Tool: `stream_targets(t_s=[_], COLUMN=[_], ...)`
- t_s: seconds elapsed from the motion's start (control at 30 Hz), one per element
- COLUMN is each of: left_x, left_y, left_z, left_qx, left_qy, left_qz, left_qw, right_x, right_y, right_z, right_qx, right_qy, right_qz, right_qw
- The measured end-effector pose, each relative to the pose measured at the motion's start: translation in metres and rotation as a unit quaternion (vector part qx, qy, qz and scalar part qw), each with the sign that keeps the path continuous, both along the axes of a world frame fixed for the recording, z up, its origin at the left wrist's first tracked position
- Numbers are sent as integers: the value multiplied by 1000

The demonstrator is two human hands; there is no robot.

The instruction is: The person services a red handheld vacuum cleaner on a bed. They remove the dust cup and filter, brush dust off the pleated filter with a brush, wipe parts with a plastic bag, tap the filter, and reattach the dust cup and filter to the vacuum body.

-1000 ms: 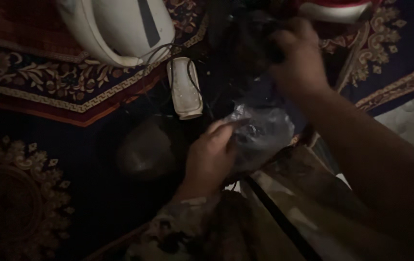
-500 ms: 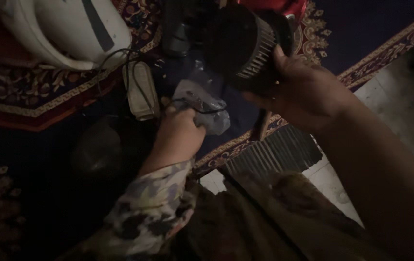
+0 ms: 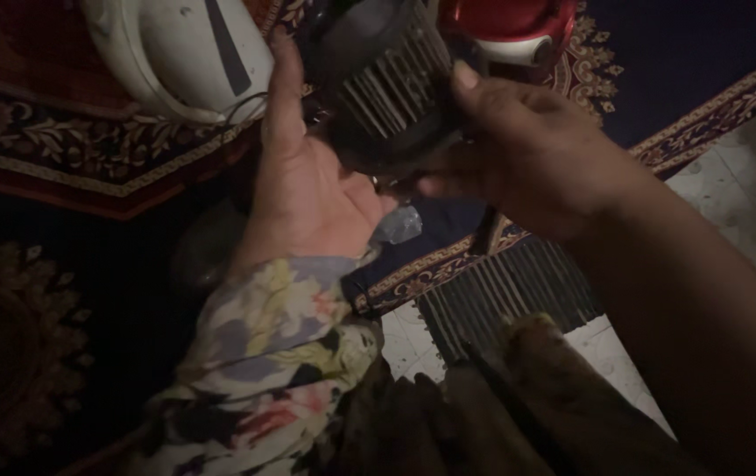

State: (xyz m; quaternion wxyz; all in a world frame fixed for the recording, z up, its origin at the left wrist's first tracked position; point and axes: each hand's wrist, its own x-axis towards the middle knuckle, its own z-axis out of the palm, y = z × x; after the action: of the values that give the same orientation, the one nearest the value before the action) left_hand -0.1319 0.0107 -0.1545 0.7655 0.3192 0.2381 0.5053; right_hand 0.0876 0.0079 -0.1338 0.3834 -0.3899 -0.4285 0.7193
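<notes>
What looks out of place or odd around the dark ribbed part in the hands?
Nothing looks spilled or broken. The dark ribbed cylindrical part is held tilted between the left hand and right hand, above the patterned rug. A crumpled clear plastic scrap lies loose beneath. The dim light hides finer damage.

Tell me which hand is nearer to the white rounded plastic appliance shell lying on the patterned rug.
Left. The left hand lies right beside the white rounded plastic appliance shell, fingertips by its edge. The right hand is farther off, across the dark ribbed cylinder both hands hold.
</notes>
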Motion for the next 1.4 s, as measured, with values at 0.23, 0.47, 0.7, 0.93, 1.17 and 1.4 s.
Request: stream_targets(t_s=[0.23, 0.47, 0.7, 0.93, 1.17, 1.4], left_x=[1, -4, -10, 28, 70, 85], left_y=[5, 4, -28, -72, -108, -135], left_z=[19, 18, 35, 65, 85, 91], left_qx=[-147, 45, 109, 30, 12, 64], left_qy=[-173, -160, 70, 290, 201, 310], left_qz=[27, 52, 131, 165, 165, 181], left_qw=[974, 985, 983, 942, 965, 931], right_x=[37, 64, 75, 52, -5, 34], right_y=[27, 23, -2, -96, -165, -189], right_z=[-98, -191, -136, 9, 71, 40], right_qx=[126, 62, -270, -104, 400, 271], right_qy=[-521, -609, -337, -399, -551, -554], right_qz=[-274, -170, -208, -199, -206, -257], right_qw=[798, 772, 878, 889, 703, 744])
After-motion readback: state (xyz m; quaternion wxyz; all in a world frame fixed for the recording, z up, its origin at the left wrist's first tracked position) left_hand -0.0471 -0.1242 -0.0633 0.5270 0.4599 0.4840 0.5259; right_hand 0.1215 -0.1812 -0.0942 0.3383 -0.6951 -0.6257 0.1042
